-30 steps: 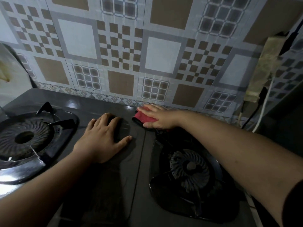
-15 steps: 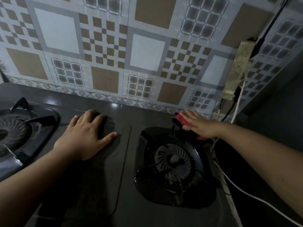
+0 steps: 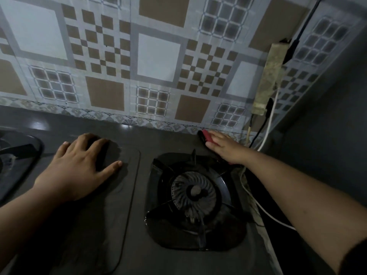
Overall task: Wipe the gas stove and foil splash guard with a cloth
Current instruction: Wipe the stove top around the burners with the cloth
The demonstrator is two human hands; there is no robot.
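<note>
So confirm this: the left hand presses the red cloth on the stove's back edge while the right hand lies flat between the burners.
Hands are swapped. The head view shows the right hand pressing the red cloth on the stove back edge; the left hand lies flat between the burners.

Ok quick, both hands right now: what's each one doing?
Left hand: open, flat on the gas stove top, holding nothing.
Right hand: open, fingers straight, pressing the red cloth onto the stove's back edge.
</note>
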